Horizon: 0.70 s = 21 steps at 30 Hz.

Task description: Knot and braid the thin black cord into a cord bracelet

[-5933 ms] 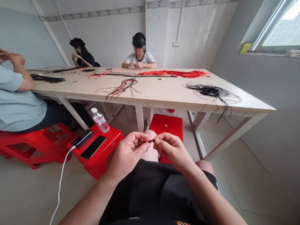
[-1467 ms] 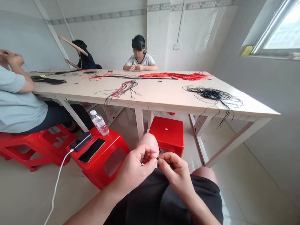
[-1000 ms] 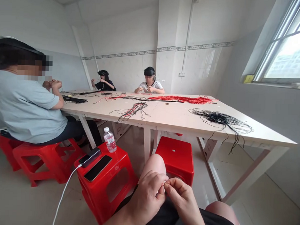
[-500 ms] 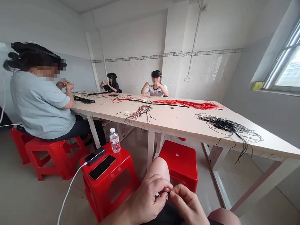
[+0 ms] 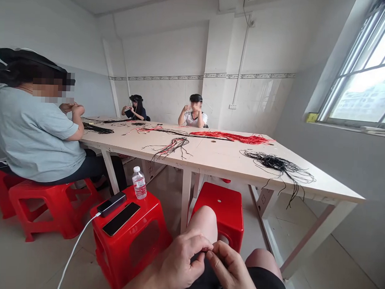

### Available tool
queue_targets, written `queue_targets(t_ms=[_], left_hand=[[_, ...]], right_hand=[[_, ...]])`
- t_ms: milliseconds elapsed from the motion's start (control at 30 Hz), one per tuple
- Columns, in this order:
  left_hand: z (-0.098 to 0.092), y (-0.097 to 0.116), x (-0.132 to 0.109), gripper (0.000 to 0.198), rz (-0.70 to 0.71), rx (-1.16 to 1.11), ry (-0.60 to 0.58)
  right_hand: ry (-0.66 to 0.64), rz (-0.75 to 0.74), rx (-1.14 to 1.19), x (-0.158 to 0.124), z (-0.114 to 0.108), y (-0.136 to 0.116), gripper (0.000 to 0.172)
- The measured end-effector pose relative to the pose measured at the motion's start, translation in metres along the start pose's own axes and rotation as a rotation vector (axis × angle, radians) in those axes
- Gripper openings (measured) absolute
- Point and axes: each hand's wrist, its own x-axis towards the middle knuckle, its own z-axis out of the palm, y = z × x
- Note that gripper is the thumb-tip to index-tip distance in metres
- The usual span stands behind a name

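Note:
Over my lap, my left hand (image 5: 185, 262) is closed, its thumb and forefinger pinched together. My right hand (image 5: 230, 266) meets it fingertip to fingertip, also in a pinch. Between the fingertips shows a small dark bit of thin black cord (image 5: 204, 251); most of it is hidden by the fingers and blends with my black clothing. On the table (image 5: 217, 156) ahead lie a loose tangle of black cords (image 5: 275, 161), a smaller bundle of black and red cords (image 5: 175, 147) and a long heap of red cords (image 5: 230, 136).
A red stool (image 5: 131, 220) at my left carries a water bottle (image 5: 139, 184), a phone (image 5: 121, 218) and a black power bank (image 5: 111, 203) with a white cable. Another red stool (image 5: 222, 202) stands before my knees. One co-worker (image 5: 35, 126) sits at left, two more across the table.
The view has turned slightly right, so the table and stools sit further left. Both my hands keep their pinch, with only slight finger movement.

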Motion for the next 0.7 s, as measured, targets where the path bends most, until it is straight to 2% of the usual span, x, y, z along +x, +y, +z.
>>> queue_targets(t_ms=[133,233,500,633,700], left_hand=[[0.007,-0.006,-0.001,0.035,0.055,0.065,0.024],[0.014,-0.007,0.0,0.03,0.044,0.1,0.076],[0.026,-0.002,0.007,0.023,-0.017,0.021,0.144],[0.031,-0.002,0.012,0.028,-0.111,-0.104,0.108],[0.031,-0.003,0.013,0.029,-0.181,-0.154,0.087]], right_hand=[[-0.02,-0.05,-0.044,0.0,0.003,0.001,0.036],[-0.008,-0.067,-0.08,-0.001,0.003,0.003,0.034],[0.066,0.011,-0.051,-0.006,-0.006,0.0,0.037],[0.053,-0.041,-0.135,-0.008,-0.024,-0.002,0.032],[0.169,-0.153,-0.247,-0.012,-0.041,-0.005,0.026]])
